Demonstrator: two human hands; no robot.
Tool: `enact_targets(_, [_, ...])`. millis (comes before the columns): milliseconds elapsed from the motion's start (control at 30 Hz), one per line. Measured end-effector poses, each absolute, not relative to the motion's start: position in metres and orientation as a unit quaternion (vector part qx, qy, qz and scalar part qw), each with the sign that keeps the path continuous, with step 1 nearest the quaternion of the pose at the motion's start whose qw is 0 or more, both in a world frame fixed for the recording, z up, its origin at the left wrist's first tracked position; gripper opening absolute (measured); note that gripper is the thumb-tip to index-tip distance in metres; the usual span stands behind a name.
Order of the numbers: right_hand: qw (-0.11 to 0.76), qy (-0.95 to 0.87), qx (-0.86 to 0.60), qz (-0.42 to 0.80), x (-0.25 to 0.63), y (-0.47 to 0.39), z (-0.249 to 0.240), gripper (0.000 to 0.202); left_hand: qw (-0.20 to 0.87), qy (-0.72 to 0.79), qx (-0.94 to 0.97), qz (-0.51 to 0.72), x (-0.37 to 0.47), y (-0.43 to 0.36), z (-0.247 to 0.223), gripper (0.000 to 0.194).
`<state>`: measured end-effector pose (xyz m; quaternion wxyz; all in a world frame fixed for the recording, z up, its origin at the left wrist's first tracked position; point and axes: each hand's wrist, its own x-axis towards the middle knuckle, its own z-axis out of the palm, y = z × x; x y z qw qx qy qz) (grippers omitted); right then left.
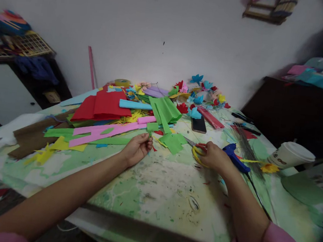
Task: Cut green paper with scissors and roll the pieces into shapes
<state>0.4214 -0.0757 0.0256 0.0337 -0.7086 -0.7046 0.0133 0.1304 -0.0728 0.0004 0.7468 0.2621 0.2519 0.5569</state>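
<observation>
Pinched in my left hand is a small piece of green crepe paper, its top showing above the fingers. My right hand is closed on a pair of scissors with red and yellow handles. The blades point left, close to some cut green paper lying flat on the table. Just right of that hand lies a blue glue gun with a dark cord. Pink paper strips stretch out left of my left hand.
Red crepe paper and a folded green sheet lie behind my hands. Several paper flowers crowd the wall side, near a phone. Thin wires and a white cup are at the right. Brown paper lies left.
</observation>
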Motion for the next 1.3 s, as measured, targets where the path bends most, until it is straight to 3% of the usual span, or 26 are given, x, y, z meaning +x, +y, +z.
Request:
enact_targets(200, [0.035, -0.654, -0.755, -0.028, 0.416, -0.078, 0.032, 0.047, 0.728, 0.277, 0.269, 0.567, 0.131, -0.074, 0.004, 0.009])
enact_targets(333, [0.090, -0.624, -0.774, -0.055, 0.421, -0.078, 0.036, 0.055, 0.720, 0.304, 0.255, 0.570, 0.133, -0.076, 0.008, 0.011])
enact_targets(467, [0.246, -0.659, -0.711, -0.002, 0.414, -0.074, 0.024, 0.069, 0.703, 0.335, 0.281, 0.561, 0.139, -0.071, 0.011, 0.009])
enact_targets(600, [0.469, -0.661, -0.564, 0.160, 0.382, -0.068, 0.006, 0.053, 0.674, 0.376, 0.307, 0.556, 0.155, -0.060, 0.017, 0.012])
enact_targets(733, [0.552, -0.609, -0.478, 0.309, 0.351, -0.072, -0.004, 0.048, 0.687, 0.359, 0.318, 0.545, 0.176, -0.060, 0.019, 0.009])
enact_targets(967, [0.493, -0.655, -0.479, 0.314, 0.350, -0.088, 0.000, 0.038, 0.696, 0.349, 0.370, 0.506, 0.186, -0.072, 0.011, 0.024])
enact_targets(1300, [0.326, -0.762, -0.537, 0.157, 0.364, -0.110, 0.020, 0.040, 0.671, 0.333, 0.428, 0.506, 0.174, -0.083, 0.017, 0.023])
